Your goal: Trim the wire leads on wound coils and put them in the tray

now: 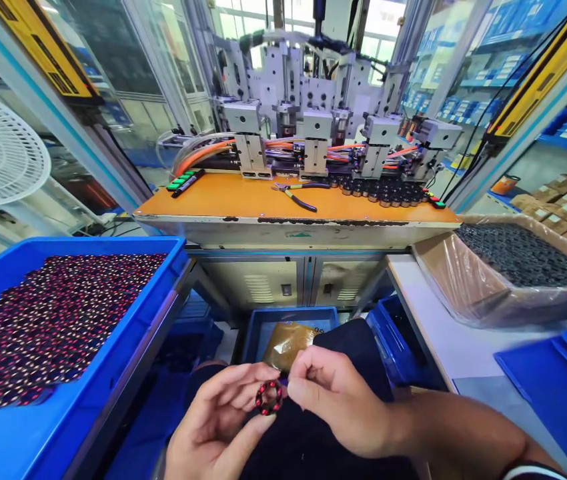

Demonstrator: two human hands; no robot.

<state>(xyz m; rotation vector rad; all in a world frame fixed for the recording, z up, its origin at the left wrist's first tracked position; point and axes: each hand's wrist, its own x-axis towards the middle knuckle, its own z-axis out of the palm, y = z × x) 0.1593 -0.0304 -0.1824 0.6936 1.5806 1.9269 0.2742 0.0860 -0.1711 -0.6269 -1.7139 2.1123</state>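
My left hand holds a small black ring with red spots between thumb and fingertips, its open centre facing me. Close by the ring's right edge, my right hand is closed in a pinch. Whatever lies between those fingertips, if anything, is too small to make out. Both hands are above my dark-clothed lap. On the left, a blue tray bears a dense layer of similar dark pieces with red and pale spots.
Ahead stands a machine with an orange worktop, bearing pliers, button strips and rows of dark round parts. A plastic-lined carton of black parts is at right. A blue bin sits low beyond my hands; a white fan is at left.
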